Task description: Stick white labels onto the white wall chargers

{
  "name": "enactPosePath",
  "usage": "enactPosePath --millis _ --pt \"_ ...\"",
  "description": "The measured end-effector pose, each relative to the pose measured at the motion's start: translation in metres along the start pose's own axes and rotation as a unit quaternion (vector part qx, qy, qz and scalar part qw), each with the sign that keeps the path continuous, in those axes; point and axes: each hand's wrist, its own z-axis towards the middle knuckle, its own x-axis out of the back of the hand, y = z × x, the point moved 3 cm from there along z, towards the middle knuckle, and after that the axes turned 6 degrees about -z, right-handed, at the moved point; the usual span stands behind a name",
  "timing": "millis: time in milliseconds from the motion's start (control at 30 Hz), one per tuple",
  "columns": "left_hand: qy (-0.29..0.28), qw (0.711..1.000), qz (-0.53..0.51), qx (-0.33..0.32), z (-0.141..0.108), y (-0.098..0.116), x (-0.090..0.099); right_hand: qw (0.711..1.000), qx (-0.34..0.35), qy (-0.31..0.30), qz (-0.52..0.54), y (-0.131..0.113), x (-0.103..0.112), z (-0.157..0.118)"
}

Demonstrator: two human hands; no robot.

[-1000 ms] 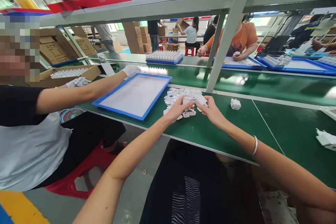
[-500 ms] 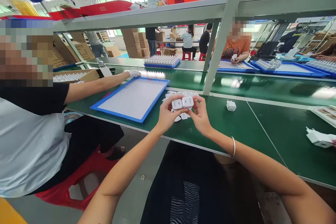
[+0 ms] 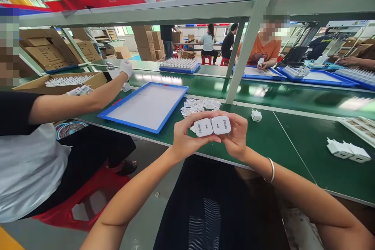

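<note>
Before us runs one long green table (image 3: 263, 136), with one pale metal shelf (image 3: 164, 13) above it. On our left we see one co-worker (image 3: 58, 109), an arm stretched over the tabletop. Between that person and the middle lies one white tray with a blue rim (image 3: 146, 105), and farther left one open cardboard box (image 3: 98, 81) bearing rows of white plugs, too many for us to count. We have two bare hands up over the front edge: our left hand (image 3: 183, 136) grips one white plug (image 3: 203, 127), and our right hand (image 3: 238, 133) grips a second plug (image 3: 221, 125), thumbs below and fingers above. One white bracelet (image 3: 272, 170) circles our right wrist. The two held plugs touch side by side, ends facing us. Beyond our right hand stands one lone plug (image 3: 256, 115); farther right, a pair of plugs (image 3: 348, 151) sits together. Behind our hands lies one heap of flat white pieces (image 3: 202, 105), overlapping past counting. Smallest, we count two dark slots, one per held plug.
</note>
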Motion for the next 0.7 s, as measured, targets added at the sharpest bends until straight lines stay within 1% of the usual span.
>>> enactPosePath --millis 133,233,300,367,400,433,467,500,533,600,667,700 --pt "-0.049 0.997 0.039 -0.05 0.002 0.022 -0.003 0.999 0.046 -0.017 0.012 -0.012 0.005 0.001" --pt "-0.062 0.993 0.064 -0.075 -0.003 0.031 -0.007 0.998 0.06 -0.018 0.005 -0.018 0.006 0.001" --pt "-0.056 0.991 0.093 -0.075 -0.006 0.031 -0.009 0.998 0.06 -0.02 -0.012 -0.019 0.004 0.0" --pt "-0.041 0.988 0.146 -0.04 -0.004 0.025 -0.002 0.998 0.019 -0.039 -0.054 -0.016 0.002 -0.002" --pt "-0.035 0.98 0.197 -0.004 0.0 0.019 0.006 0.995 -0.016 -0.056 -0.078 -0.012 0.001 -0.003" --pt "-0.03 0.965 0.257 0.043 0.007 0.013 0.019 0.99 -0.061 -0.08 -0.097 -0.006 0.001 -0.005" --pt "-0.033 0.932 0.347 0.1 0.016 0.005 0.035 0.982 -0.107 -0.106 -0.109 0.001 0.002 -0.007" --pt "-0.054 0.875 0.454 0.159 0.026 -0.004 0.054 0.972 -0.152 -0.135 -0.114 0.008 0.005 -0.01" --pt "-0.068 0.849 0.489 0.186 0.039 -0.013 0.074 0.96 -0.194 -0.164 -0.117 0.015 0.009 -0.014" --pt "-0.092 0.813 0.528 0.228 0.068 -0.035 0.116 0.939 -0.251 -0.195 -0.132 0.028 0.023 -0.02" --pt "-0.127 0.765 0.56 0.291 0.092 -0.063 0.153 0.923 -0.29 -0.204 -0.149 0.036 0.04 -0.026" --pt "-0.15 0.744 0.566 0.322 0.1 -0.077 0.168 0.916 -0.307 -0.204 -0.156 0.038 0.049 -0.028"
